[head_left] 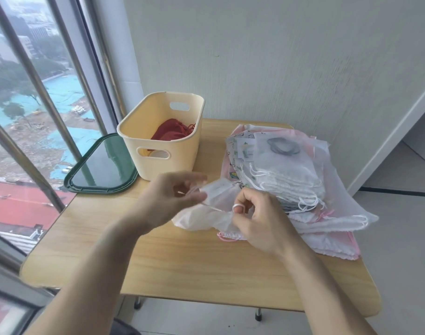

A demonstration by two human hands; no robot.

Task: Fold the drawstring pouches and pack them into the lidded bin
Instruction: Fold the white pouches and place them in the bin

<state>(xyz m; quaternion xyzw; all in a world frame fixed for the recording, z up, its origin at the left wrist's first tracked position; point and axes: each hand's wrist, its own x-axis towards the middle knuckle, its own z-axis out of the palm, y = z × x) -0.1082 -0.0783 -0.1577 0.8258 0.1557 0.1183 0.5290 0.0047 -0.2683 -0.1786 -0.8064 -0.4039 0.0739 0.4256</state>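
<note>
A sheer white drawstring pouch is held just above the wooden table. My left hand pinches its upper left part and a white cord; the fingers are blurred. My right hand grips its right side, with a white cord looped over one finger. A pile of several white and pink pouches lies on the right of the table, touching my right hand. The cream bin stands open at the back with a red pouch inside. Its dark green lid lies flat to the bin's left.
A window with metal bars runs along the left, close to the table's left edge. A grey wall stands right behind the bin and the pile. The table's front half is bare wood.
</note>
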